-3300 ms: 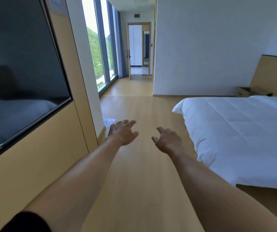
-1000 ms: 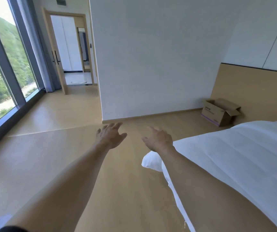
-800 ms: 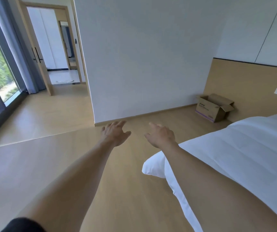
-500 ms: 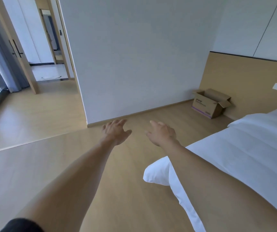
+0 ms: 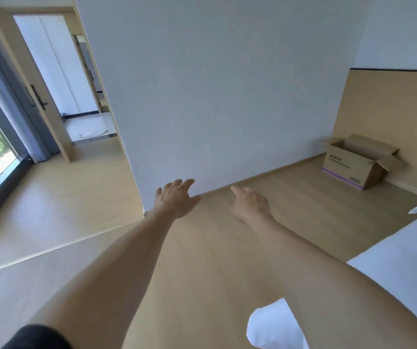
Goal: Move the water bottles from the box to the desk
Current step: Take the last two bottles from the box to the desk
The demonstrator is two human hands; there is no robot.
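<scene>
Head view. Box (image 5: 359, 161) sat on the floor (image 5: 202, 260) at right of frame, in the corner where the white wall (image 5: 227, 84) met the wooden panel (image 5: 391, 117). Flaps stood open; its inside was in shadow and no bottles could be made out from here. Box's long side ran roughly along the panel, printed face turned toward the room.

Both arms were stretched forward at mid frame. Left hand (image 5: 177, 199) was spread, fingers straight and apart, holding nothing. Right hand (image 5: 250, 206) was loose, fingers relaxed, also holding nothing. Neither touched anything.

Key relation: box lay up and to the right of both hands, well apart from them, with bare floor between. Right hand was the nearer of the two. Bed (image 5: 404, 260) filled lower right of frame, under the right forearm, its edge between the person and a straight line to the box.

Judgement: still the approach; the reach would need closing on the box first. No desk in view.
</scene>
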